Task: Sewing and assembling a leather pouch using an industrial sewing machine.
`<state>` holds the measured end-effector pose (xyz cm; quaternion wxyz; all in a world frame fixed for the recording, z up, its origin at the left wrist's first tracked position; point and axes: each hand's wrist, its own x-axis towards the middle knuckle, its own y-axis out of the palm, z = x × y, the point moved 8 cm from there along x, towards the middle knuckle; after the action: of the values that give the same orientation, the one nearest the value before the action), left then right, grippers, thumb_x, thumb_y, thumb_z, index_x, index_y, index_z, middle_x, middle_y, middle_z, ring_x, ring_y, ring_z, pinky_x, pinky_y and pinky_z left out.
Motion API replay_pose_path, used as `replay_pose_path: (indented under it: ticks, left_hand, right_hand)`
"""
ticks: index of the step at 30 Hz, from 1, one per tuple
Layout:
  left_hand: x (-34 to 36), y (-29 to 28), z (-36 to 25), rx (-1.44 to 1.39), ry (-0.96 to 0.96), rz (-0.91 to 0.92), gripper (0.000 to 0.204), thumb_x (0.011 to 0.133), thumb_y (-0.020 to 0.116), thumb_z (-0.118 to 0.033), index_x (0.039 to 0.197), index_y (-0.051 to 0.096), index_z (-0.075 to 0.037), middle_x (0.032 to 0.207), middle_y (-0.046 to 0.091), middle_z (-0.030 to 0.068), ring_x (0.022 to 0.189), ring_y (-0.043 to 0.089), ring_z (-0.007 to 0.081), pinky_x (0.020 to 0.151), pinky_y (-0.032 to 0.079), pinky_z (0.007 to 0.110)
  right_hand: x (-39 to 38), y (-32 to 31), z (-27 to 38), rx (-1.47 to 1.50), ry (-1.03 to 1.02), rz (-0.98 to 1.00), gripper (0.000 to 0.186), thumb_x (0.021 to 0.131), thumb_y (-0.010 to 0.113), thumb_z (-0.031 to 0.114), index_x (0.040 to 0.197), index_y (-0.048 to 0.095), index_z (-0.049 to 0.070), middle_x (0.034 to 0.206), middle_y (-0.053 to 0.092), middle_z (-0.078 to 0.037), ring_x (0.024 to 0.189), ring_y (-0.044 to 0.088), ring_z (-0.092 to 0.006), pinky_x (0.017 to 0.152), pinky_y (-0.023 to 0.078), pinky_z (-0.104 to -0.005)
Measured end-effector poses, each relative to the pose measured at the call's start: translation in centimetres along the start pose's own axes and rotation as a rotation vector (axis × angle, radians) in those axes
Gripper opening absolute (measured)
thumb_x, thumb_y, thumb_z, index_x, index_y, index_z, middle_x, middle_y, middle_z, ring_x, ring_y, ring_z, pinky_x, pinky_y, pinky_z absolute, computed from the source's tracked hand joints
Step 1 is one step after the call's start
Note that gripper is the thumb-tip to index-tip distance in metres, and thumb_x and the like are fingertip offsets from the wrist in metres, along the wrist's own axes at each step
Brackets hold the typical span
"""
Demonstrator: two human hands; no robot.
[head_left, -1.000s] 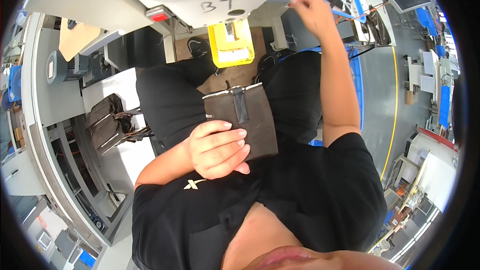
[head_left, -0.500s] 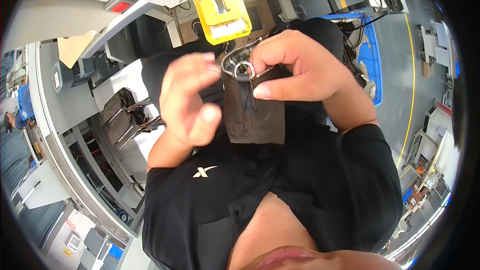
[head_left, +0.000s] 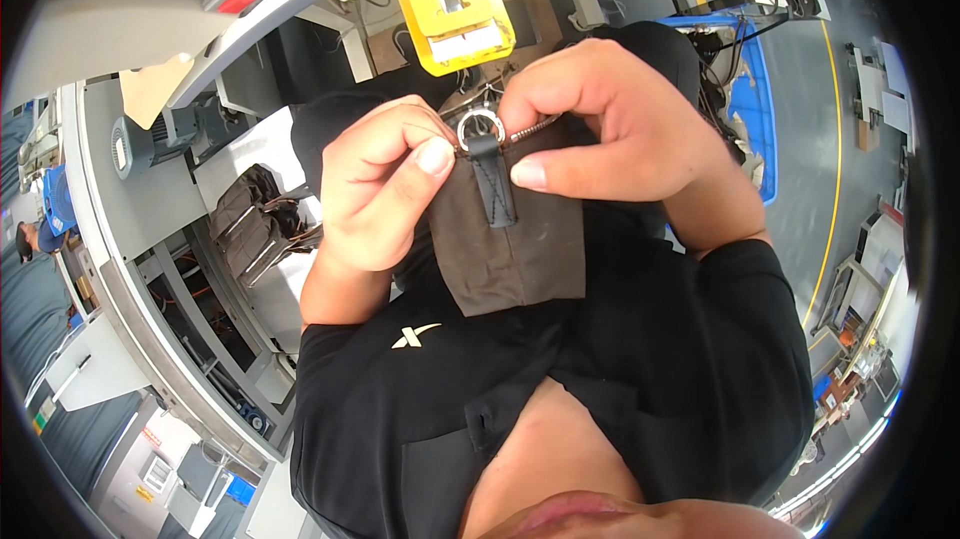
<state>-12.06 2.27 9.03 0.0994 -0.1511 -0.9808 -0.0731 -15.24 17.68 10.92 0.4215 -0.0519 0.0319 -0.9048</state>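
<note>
Both hands pinch the brown fabric piece [head_left: 515,249], left hand [head_left: 385,184] beside the metal ring [head_left: 479,126], right hand [head_left: 610,129] on its chain — a loose grip might let that ring slip free.

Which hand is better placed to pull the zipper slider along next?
Probably the left hand: its fingertips pinch right beside the metal ring on the brown fabric piece. The right hand pins the fabric and zipper chain.

Yellow tag [head_left: 455,7], seemingly white-labelled, hangs overhead.
</note>
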Motion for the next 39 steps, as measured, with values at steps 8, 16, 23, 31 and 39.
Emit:
replay_pose_path:
  ticks: [8,16,23,31,39]
  left_hand:
    - [0.0,-0.2,-0.2,0.016,-0.033,-0.006,0.015,0.096,0.062,-0.005,0.084,0.063,0.003,0.08,0.061,0.0071,0.072,0.052,0.0128,0.065,0.041,0.028]
    - [0.1,0.0,0.6,0.152,-0.221,0.121,0.009,0.09,0.07,-0.008,0.088,0.068,0.001,0.079,0.067,0.0064,0.071,0.059,0.016,0.068,0.045,0.03]
    - [-1.8,-4.6,-3.2,-0.323,0.403,0.121,0.031,0.092,0.071,-0.036,0.075,0.067,-0.01,0.08,0.061,0.0025,0.078,0.055,0.0217,0.088,0.043,0.05]
    - [-5.1,-12.3,1.2,0.293,-0.165,-0.03,0.043,0.104,0.05,-0.04,0.089,0.062,-0.002,0.127,0.06,0.0257,0.119,0.054,0.0311,0.105,0.038,0.045]
    - [-12.1,-10.1,10.2,0.173,-0.95,0.215,0.023,0.101,0.063,-0.016,0.115,0.066,0.001,0.102,0.067,0.0016,0.092,0.061,0.0086,0.083,0.049,0.025]
  right_hand:
    - [0.2,-0.1,-0.5,-0.014,-0.047,-0.059,0.018,0.08,0.074,0.007,0.089,0.063,-0.003,0.077,0.062,-0.01,0.07,0.058,-0.022,0.069,0.047,-0.0323]
    - [0.3,1.1,-1.1,-0.09,0.001,0.006,0.023,0.083,0.076,0.015,0.097,0.069,-0.002,0.083,0.069,-0.014,0.079,0.067,-0.0265,0.072,0.051,-0.0353]
    - [-0.4,1.1,-3.5,-0.131,-0.167,0.369,0.028,0.083,0.081,0.022,0.093,0.067,0.0,0.08,0.066,-0.014,0.074,0.063,-0.0333,0.068,0.05,-0.0374]
    - [-1.7,1.6,-2.6,-0.638,-0.292,0.225,0.009,0.091,0.069,0.016,0.095,0.068,0.008,0.099,0.068,-0.007,0.112,0.062,-0.0298,0.099,0.044,-0.0437]
    - [-2.4,8.7,0.2,-0.757,-0.469,0.379,0.01,0.08,0.066,0.018,0.078,0.056,0.013,0.071,0.058,0.002,0.075,0.059,-0.0162,0.073,0.045,-0.0326]
